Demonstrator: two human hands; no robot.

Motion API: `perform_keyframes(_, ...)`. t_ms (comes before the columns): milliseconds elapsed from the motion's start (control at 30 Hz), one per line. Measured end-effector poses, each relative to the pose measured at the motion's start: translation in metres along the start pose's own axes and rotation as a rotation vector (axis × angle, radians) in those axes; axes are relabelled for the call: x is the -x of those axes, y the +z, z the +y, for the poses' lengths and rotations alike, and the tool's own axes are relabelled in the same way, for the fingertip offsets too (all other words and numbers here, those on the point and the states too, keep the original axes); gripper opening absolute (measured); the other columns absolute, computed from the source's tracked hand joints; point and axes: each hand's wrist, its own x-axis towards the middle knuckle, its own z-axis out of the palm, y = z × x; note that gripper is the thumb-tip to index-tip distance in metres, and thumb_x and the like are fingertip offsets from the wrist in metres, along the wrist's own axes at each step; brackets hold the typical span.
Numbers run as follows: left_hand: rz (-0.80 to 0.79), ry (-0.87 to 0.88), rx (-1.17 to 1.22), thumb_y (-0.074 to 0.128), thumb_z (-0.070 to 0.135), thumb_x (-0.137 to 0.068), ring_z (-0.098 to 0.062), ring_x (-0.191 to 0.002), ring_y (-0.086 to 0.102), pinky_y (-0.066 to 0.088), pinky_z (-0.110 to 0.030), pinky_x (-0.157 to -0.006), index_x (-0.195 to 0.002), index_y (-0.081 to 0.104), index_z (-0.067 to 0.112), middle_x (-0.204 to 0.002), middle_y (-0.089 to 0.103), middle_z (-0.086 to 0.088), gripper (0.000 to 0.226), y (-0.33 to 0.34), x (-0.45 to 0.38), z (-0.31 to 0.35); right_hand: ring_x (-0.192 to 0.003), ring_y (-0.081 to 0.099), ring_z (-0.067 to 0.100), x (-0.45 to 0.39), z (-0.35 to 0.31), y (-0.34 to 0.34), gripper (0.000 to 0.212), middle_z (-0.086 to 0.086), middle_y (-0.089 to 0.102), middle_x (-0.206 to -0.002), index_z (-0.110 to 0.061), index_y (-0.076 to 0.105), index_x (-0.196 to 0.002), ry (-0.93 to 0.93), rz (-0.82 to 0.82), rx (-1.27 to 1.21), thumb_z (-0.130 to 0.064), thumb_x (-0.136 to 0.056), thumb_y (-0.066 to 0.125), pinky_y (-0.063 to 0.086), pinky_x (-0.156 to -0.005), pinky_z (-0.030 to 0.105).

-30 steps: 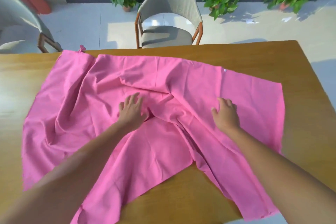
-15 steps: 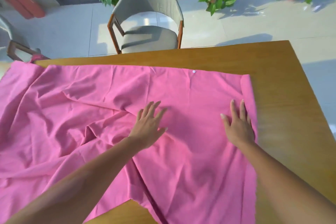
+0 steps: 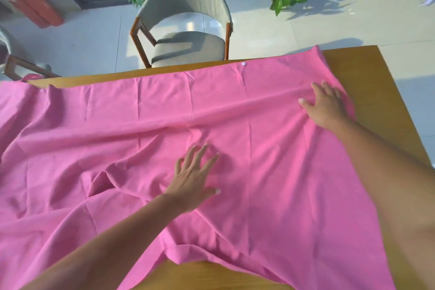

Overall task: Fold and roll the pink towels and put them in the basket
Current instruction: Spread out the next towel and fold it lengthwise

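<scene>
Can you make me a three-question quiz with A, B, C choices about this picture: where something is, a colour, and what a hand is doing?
1. Where is the right hand?
A. near the towel's far right corner
B. on the chair
C. under the table

2. What colour is the towel?
A. blue
B. pink
C. white

3. How is the left hand?
A. in a fist
B. pinching a corner
C. flat with fingers spread

Answers:
1 A, it rests on the cloth near that corner, close to the table edge.
2 B, the whole cloth is pink.
3 C, its fingers lie straight and spread on the towel's middle.
</scene>
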Motion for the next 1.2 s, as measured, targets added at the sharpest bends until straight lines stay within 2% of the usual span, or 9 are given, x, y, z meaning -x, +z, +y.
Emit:
perform_keyframes(133, -0.125, 0.039, -0.095, 0.07, 0.068, -0.077, -0.033, -0.148, -0.032, 0.001, -0.068, -0.118, -0.151, -0.025, 0.051, -0.155, -0.046, 0.006, 0.122, 0.015, 0.02, 0.004, -0.153, -0.002, 0.036, 0.04, 0.026, 0.012, 0.078, 0.006, -0.003, -0.168, -0.031, 0.007, -0.16, 0.066, -0.035, 0.04, -0.069, -0.096, 0.033, 0.004, -0.123, 0.053)
perform_keyframes(367, -0.195, 0.139, -0.164, 0.076, 0.07, -0.068, -0.038, -0.143, -0.038, -0.012, -0.064, -0.116, -0.148, -0.034, 0.046, -0.15, -0.053, 0.003, 0.138, 0.035, 0.043, 0.03, -0.154, -0.011, 0.024, 0.07, 0.061, 0.012, 0.087, 0.007, -0.015, -0.167, -0.026, -0.005, -0.16, 0.195, -0.125, 0.007, -0.074, -0.095, 0.025, 0.004, -0.123, 0.054)
perform_keyframes(467, -0.181, 0.122, -0.159, 0.075, 0.067, -0.072, -0.038, -0.144, -0.037, -0.013, -0.061, -0.117, -0.149, -0.033, 0.043, -0.153, -0.05, 0.0, 0.136, 0.038, 0.051, 0.037, -0.154, -0.003, 0.029, 0.095, 0.069, 0.012, 0.086, 0.008, -0.009, -0.168, -0.023, 0.001, -0.16, 0.241, -0.103, -0.09, -0.072, -0.095, 0.03, 0.01, -0.123, 0.051)
perform_keyframes(600, -0.115, 0.068, -0.091, 0.073, 0.06, -0.08, -0.037, -0.145, -0.035, -0.013, -0.057, -0.116, -0.146, -0.038, 0.04, -0.157, -0.044, -0.003, 0.131, 0.039, 0.066, 0.042, -0.148, 0.022, 0.035, 0.173, 0.085, 0.037, 0.078, 0.016, 0.018, -0.163, -0.012, 0.021, -0.157, 0.235, 0.124, -0.164, -0.053, -0.097, 0.05, 0.031, -0.114, 0.052)
perform_keyframes(700, -0.047, 0.059, -0.049, 0.067, 0.058, -0.087, -0.037, -0.152, -0.022, -0.009, -0.057, -0.119, -0.157, -0.021, 0.034, -0.164, -0.028, -0.005, 0.115, 0.04, 0.086, 0.045, -0.133, 0.041, 0.041, 0.243, 0.093, 0.058, 0.077, 0.024, 0.042, -0.147, -0.004, 0.03, -0.151, 0.333, 0.275, -0.163, -0.045, -0.094, 0.061, 0.041, -0.1, 0.052)
perform_keyframes(767, 0.035, 0.07, -0.041, 0.068, 0.054, -0.086, -0.037, -0.151, 0.009, 0.012, -0.058, -0.123, -0.16, 0.013, 0.026, -0.162, 0.009, -0.008, 0.095, 0.04, 0.104, 0.045, -0.122, 0.048, 0.043, 0.284, 0.095, 0.07, 0.075, 0.027, 0.05, -0.135, -0.001, 0.035, -0.147, 0.431, 0.337, -0.163, -0.042, -0.091, 0.065, 0.045, -0.092, 0.052)
perform_keyframes(867, 0.162, 0.144, -0.043, 0.065, 0.054, -0.085, -0.027, -0.121, 0.044, 0.038, -0.047, -0.108, -0.136, 0.05, 0.018, -0.132, 0.045, -0.004, 0.065, 0.048, 0.13, 0.045, -0.114, 0.052, 0.045, 0.34, 0.096, 0.088, 0.065, 0.028, 0.053, -0.127, 0.001, 0.041, -0.137, 0.493, 0.347, -0.144, -0.04, -0.092, 0.064, 0.047, -0.085, 0.052)
perform_keyframes(1033, 0.042, 0.227, -0.114, 0.06, 0.067, -0.085, -0.022, -0.125, 0.045, 0.04, -0.042, -0.107, -0.135, 0.053, 0.023, -0.138, 0.048, 0.002, 0.067, 0.065, 0.154, 0.05, -0.107, 0.055, 0.044, 0.39, 0.101, 0.102, 0.048, 0.031, 0.058, -0.115, 0.007, 0.049, -0.118, 0.655, 0.277, -0.074, -0.037, -0.098, 0.054, 0.041, -0.086, 0.049)
perform_keyframes(1200, -0.052, 0.202, -0.202, 0.062, 0.024, -0.096, -0.022, -0.121, 0.047, 0.044, -0.037, -0.103, -0.131, 0.055, 0.022, -0.134, 0.05, 0.001, 0.036, 0.079, 0.158, 0.058, -0.083, 0.063, 0.041, 0.4, 0.12, 0.094, 0.028, 0.023, 0.063, -0.099, 0.001, 0.049, -0.109, 0.525, 0.211, -0.079, -0.026, -0.104, 0.044, 0.046, -0.077, 0.046)
